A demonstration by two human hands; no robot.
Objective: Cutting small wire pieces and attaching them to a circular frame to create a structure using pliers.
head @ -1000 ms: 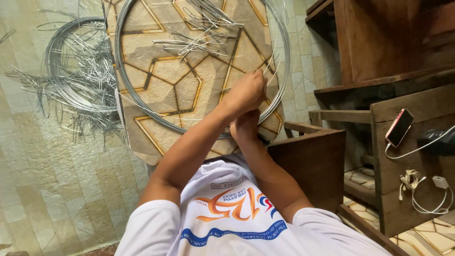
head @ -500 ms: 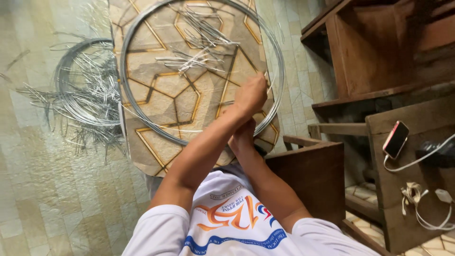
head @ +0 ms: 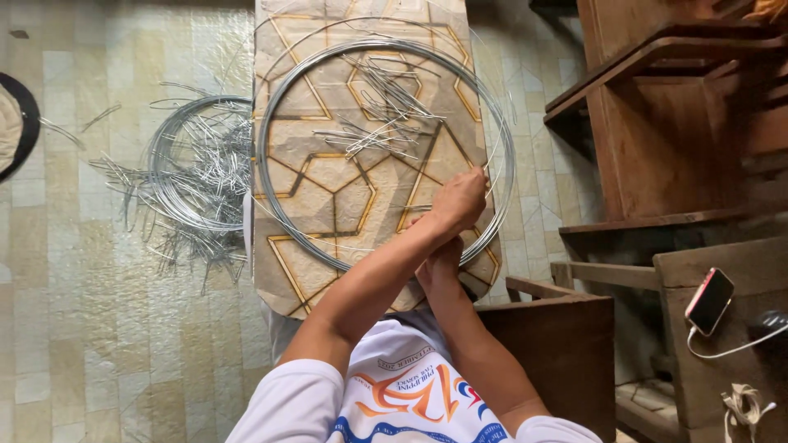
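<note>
A large coil of grey wire [head: 275,123] lies on a board [head: 328,180] with a tan and gold geometric pattern. Short cut wire pieces [head: 382,111] are scattered inside the coil. My left hand [head: 461,199] reaches across to the coil's right side, its fingers closed on wire strands there. My right hand [head: 442,261] sits just below it, near the coil's lower right edge. My left wrist mostly covers it, so its grip is hidden. My forearms cross above my white shirt.
A second wire coil [head: 185,168] with many loose cut pieces lies on the tiled floor at the left. Dark wooden shelves [head: 657,123] stand at the right, with a phone [head: 710,299] on a white cable. A wooden box [head: 566,344] is by my right arm.
The view has tilted, so the coil and board now show in full lower in the frame. Both hands stay at the coil's right edge, the left still gripping wire.
</note>
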